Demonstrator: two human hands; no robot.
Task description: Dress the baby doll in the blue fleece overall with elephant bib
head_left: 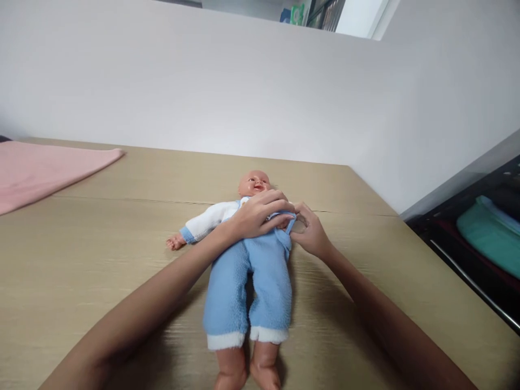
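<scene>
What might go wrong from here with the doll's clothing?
The thin blue strap between the left hand and right hand might get strained if pulled hard.
The left hand covers much of the chest, so a snag beneath it could go unnoticed.
A tug could drag the doll askew across the table.
</scene>
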